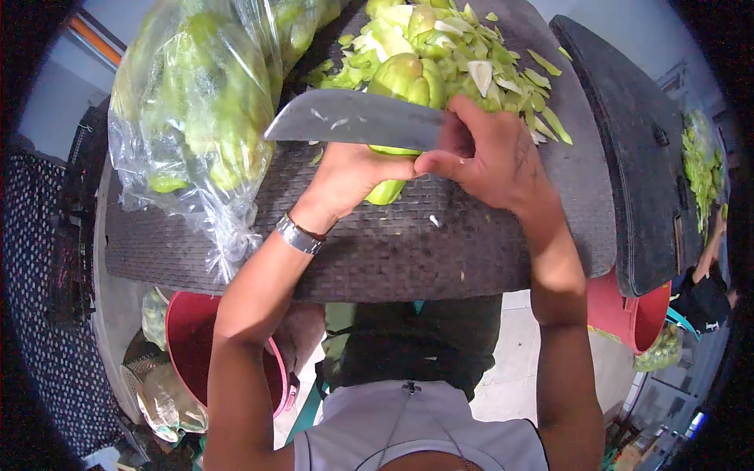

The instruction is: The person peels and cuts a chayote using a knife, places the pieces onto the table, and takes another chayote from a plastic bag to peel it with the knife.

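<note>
A wide-bladed knife [353,119] lies across the view with its tip to the left, and my right hand [503,157] is closed around its handle. Under the blade, my left hand [345,177] is wrapped round a green chayote [385,192], whose lower end shows below my fingers. Just beyond the blade another green chayote surface [404,77] shows; I cannot tell whether it is the same fruit. My right thumb is close to my left fingertips. Behind the knife is a pile of green and whitish peelings and pieces [471,67].
Knotted clear plastic bags of chayotes [192,102] take up the table's left side. The dark woven table [408,267] has a rounded front edge. A black chair back [640,157] stands at right. Red buckets [192,330] sit below. Another person's arm [711,247] shows at far right.
</note>
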`<state>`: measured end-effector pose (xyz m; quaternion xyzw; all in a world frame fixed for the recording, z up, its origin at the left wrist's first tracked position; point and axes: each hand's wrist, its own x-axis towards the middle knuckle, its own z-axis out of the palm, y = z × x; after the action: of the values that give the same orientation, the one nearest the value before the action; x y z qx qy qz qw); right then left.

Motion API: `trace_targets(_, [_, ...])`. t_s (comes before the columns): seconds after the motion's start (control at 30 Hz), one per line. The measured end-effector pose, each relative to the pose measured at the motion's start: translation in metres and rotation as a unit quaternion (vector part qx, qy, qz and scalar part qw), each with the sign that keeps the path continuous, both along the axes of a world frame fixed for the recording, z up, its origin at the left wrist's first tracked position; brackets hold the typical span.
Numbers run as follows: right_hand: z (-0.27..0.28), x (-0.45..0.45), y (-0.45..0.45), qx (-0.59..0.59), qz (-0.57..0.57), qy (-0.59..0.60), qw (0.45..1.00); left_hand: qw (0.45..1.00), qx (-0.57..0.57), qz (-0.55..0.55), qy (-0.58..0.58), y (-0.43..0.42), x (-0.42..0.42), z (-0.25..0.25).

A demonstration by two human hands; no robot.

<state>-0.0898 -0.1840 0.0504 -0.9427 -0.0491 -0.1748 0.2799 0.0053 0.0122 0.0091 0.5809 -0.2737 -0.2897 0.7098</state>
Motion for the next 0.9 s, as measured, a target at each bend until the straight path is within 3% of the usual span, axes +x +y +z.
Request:
trace_targets(0.13, [-0.001, 0.000, 0.000, -0.019, 0.006, -0.020, 1.000, 0.997, 0.025, 0.033, -0.068, 0.001, -0.003, -0.003])
trace_targets(0.23, [-0.003, 0.001, -0.001, -0.028, 0.016, -0.045, 0.998, 0.999, 0.010, -0.002, -0.041, 0.002, -0.003, 0.000])
trace_targets(0.33, [-0.004, 0.001, -0.003, -0.042, 0.023, -0.051, 0.998, 0.998, 0.069, -0.012, 0.001, 0.006, -0.005, 0.010])
trace_targets(0.43, [-0.007, 0.003, -0.013, -0.065, 0.019, -0.054, 0.996, 0.999, 0.017, -0.049, 0.014, 0.005, -0.001, -0.002])
trace_targets(0.53, [-0.013, 0.010, -0.041, -0.051, 0.023, -0.048, 0.997, 0.993, 0.074, -0.041, 0.077, 0.006, -0.004, 0.010])
trace_targets(0.9, [-0.022, 0.018, -0.058, -0.021, 0.028, 0.017, 0.999, 0.996, 0.069, -0.026, -0.041, -0.001, 0.002, 0.003])
